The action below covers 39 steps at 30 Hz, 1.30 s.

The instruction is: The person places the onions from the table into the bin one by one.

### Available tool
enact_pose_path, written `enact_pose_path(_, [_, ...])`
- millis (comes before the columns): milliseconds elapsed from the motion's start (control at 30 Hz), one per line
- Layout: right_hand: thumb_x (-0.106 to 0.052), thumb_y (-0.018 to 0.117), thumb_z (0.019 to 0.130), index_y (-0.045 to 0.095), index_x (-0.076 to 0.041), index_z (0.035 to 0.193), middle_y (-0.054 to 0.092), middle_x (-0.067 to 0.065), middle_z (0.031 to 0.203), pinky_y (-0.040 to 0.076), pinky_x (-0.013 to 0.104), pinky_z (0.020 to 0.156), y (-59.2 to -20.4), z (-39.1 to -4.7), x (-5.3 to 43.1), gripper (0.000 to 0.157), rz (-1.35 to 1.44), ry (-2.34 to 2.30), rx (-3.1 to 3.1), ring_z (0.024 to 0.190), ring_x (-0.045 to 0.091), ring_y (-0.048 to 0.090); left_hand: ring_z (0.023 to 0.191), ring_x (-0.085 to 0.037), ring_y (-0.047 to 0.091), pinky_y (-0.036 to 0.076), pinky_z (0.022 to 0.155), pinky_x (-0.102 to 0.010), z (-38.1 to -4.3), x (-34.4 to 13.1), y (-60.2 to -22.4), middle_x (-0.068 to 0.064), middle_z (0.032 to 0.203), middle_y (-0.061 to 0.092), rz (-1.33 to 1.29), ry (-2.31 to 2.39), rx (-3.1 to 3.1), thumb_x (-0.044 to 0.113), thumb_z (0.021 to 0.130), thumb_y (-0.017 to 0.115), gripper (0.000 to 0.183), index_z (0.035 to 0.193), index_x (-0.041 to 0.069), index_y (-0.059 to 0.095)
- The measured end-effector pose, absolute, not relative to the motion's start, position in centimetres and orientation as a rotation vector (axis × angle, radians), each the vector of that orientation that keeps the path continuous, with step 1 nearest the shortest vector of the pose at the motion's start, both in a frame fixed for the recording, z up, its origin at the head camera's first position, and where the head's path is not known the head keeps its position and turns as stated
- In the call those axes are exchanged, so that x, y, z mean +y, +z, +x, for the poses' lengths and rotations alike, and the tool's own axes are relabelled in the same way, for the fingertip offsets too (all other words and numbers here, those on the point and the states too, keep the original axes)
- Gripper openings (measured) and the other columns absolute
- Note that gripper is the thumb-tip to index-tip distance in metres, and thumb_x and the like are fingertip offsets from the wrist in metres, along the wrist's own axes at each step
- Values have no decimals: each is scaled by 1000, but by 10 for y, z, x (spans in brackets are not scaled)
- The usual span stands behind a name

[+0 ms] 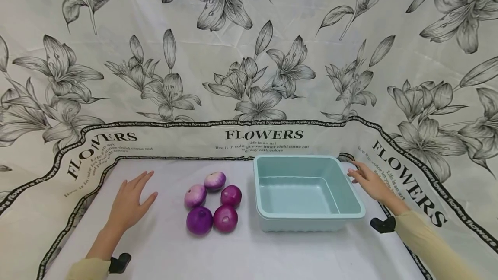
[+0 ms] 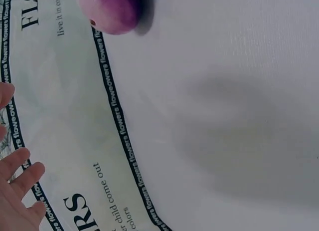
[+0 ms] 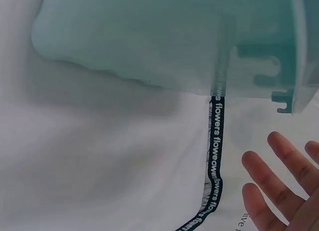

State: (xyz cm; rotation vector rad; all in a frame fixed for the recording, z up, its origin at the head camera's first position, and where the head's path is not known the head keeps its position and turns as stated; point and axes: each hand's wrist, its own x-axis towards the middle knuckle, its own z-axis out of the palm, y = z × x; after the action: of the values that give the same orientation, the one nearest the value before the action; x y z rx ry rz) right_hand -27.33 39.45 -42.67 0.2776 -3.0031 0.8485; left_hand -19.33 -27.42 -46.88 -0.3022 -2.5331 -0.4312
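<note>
The fingers of the left hand [image 1: 130,202] are extended, the thumb well apart from the rest; in the left wrist view there are gaps between the fingertips. On the right hand [image 1: 367,179] the fingers are slightly bent and spread, as the right wrist view shows, with a visible gap between them and the tub [image 1: 301,224]. That hand is just beside the tub's far right rim.

The left hand is over the left part of the table, and nearest to it is a group of five onions [image 1: 199,220], set close together in a rough ring (two of them, at the far left of the ring, are paler than the other three). The ring lies between the left hand and the tub, nearer the middle.

The tub is pale blue-green, rectangular and upright, right of the onions, its open top showing a bare floor. Both stand on the white table [image 1: 163,254].

Further out, a black band [image 1: 119,262] shows at the left wrist and a similar dark piece at the right, beside pale yellow sleeves [image 1: 432,241]. Beyond the table's far edge is a white curtain [image 1: 190,59] printed with lilies, its black-edged border reading "FLOWERS".
</note>
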Motion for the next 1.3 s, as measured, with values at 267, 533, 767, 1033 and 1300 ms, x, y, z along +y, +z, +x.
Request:
enact_pose_path(267, [-42, 36, 95, 30, 4, 136, 54, 31, 114, 53, 38, 66, -430, -275, 392, 62, 171, 996, -2978, 84, 27, 62, 112, -39, 49, 30, 94, -64, -186, -249, -469, -20, 124, 54, -317, -571, -2468, 20, 74, 69, 58, 127, 7, 49])
enact_pose_path(533, [-44, 38, 94, 33, 2, 134, 55, 30, 113, 53, 34, 66, -429, -275, 386, 61, 95, 1042, -2989, 80, 16, 60, 116, -34, 48, 34, 96, -53, -176, -225, -474, -15, 127, 53, -287, -782, -2492, 20, 77, 68, 56, 128, 6, 47])
enact_pose_path(767, [-46, 39, 93, 36, 2, 133, 56, 27, 110, 54, 35, 66, -429, -274, 384, 62, 65, 1096, -2979, 75, 10, 57, 120, -35, 42, 35, 95, -56, -167, -209, -486, -14, 132, 48, -223, -991, -2552, 28, 81, 65, 59, 132, 10, 42])
enact_pose_path(1033, [-51, 49, 87, 46, -5, 129, 61, 16, 104, 53, 30, 61, -442, -288, 399, 63, 141, 1368, -2902, 75, 12, 57, 122, -32, 40, 37, 94, -58, -168, -195, -504, -11, 137, 43, -145, -1177, -2623, 39, 80, 65, 66, 135, 15, 38])
enact_pose_path(1300, [-44, 41, 93, 32, 5, 136, 49, 26, 126, 54, 36, 80, -423, -285, 384, 66, -14, 1321, -3086, 90, 9, 57, 122, -29, 41, 35, 99, -55, -166, -179, -520, -10, 136, 44, -93, -1334, -2621, 45, 75, 68, 74, 135, 13, 39])
